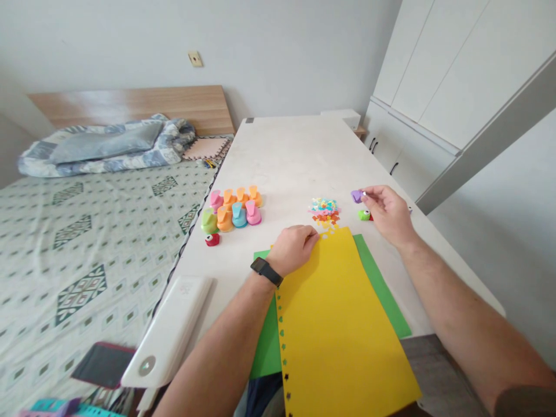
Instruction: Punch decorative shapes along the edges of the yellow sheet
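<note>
My left hand [295,248], with a black watch on its wrist, is closed at the far edge of a yellow paper sheet [339,324]. The sheet has a row of small punched shapes down its left side and lies over a green sheet [377,284]. My right hand [388,213] pinches a small purple craft punch [357,196] at the table's right side. Just below it sits a green craft punch [364,215], with a bit of red partly hidden by my fingers. Between the hands lies a pile of punched paper pieces [325,208] in several colours.
Several pink, orange, green and blue craft punches [225,219] stand grouped on the left, with a red punch [212,239] in front. A long white device [174,324] lies along the left edge of the table [299,150]. A bed [108,231] adjoins on the left.
</note>
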### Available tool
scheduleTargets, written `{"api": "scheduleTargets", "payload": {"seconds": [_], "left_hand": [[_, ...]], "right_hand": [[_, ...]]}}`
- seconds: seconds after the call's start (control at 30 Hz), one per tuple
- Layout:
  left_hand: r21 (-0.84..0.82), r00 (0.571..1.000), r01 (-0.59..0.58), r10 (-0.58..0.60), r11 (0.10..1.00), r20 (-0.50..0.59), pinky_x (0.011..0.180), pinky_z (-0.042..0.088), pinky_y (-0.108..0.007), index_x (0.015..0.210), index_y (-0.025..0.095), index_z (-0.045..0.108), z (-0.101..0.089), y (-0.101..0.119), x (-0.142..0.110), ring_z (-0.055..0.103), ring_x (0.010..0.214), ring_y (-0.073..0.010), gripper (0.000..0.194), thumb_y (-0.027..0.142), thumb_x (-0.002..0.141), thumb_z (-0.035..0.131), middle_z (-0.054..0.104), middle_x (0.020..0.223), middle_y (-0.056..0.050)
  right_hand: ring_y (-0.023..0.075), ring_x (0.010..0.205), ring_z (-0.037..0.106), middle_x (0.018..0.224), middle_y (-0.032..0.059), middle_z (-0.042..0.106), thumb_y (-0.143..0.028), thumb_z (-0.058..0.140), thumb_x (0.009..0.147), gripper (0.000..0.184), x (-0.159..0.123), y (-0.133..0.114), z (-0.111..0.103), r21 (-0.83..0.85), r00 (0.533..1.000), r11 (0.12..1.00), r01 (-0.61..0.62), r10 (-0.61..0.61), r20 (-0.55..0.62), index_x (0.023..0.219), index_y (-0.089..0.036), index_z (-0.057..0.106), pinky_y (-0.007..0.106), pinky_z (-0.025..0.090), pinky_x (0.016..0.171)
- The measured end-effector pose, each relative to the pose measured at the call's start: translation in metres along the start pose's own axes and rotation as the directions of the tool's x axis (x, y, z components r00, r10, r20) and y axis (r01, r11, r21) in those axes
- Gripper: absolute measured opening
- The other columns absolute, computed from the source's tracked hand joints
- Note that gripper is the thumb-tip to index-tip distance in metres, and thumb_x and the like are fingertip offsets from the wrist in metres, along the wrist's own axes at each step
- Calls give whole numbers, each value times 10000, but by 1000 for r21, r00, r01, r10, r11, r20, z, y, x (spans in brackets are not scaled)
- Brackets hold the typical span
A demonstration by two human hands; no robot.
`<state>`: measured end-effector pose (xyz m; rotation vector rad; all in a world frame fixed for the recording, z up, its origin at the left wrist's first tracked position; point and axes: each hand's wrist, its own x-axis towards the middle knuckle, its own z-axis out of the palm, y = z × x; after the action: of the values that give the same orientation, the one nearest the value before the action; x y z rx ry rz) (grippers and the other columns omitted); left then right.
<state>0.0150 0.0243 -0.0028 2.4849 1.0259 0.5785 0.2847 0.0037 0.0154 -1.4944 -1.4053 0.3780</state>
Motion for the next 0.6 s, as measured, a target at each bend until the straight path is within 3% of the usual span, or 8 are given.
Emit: {"api": "scheduleTargets", "payload": {"seconds": [0.1,0.2,0.27,0.4,0.5,0.6], "left_hand": [[8,1000,2,-2,1000,8,748,470,-276,902,186,674,0,0,0,657,825,-174,255,290,996,461,724,895,-62],[3,1000,2,-2,1000,6,752,469,-277,911,186,675,-1,0,0,656,829,-174,266,298,1001,451,720,894,-63],[-3,1000,-1,1,1000,1,762,471,-280,919,187,677,-1,0,0,655,835,-175,270,300,1003,447,719,895,-63],[-2,1000,5,-5,1000,3,764,471,-282,922,191,679,0,0,-1,657,839,-178,268,303,1002,449,720,899,-65],[-3,1000,-3,3,1000,0,751,469,-281,919,190,680,-1,1,-1,657,832,-177,263,300,1000,455,721,898,-65],[3,1000,-6,6,1000,1,746,470,-280,917,188,680,-1,1,-1,657,824,-175,260,297,999,458,723,899,-65]], "right_hand": [[225,904,662,1070,88,722,-514,629,899,338,-10,-7,12,251,988,965,-76,39,149,1094,-239,611,370,510,744],[203,891,658,1084,82,724,-473,689,866,308,-16,-10,18,345,966,926,-155,69,250,1032,-228,601,332,504,712],[196,930,653,1138,79,710,-428,731,836,295,-18,-12,18,390,949,898,-201,80,305,1000,-223,595,335,517,774],[209,1034,643,1152,74,691,-338,814,746,401,-19,-13,14,429,921,857,-286,123,370,1084,-221,632,379,505,942],[215,1012,652,1139,74,697,-308,834,712,516,-19,-12,13,396,867,837,-379,171,468,1188,-219,654,403,510,947],[229,1005,657,1099,76,718,-322,832,717,494,-18,-11,14,358,830,841,-406,176,529,1174,-205,688,429,504,962]]}}
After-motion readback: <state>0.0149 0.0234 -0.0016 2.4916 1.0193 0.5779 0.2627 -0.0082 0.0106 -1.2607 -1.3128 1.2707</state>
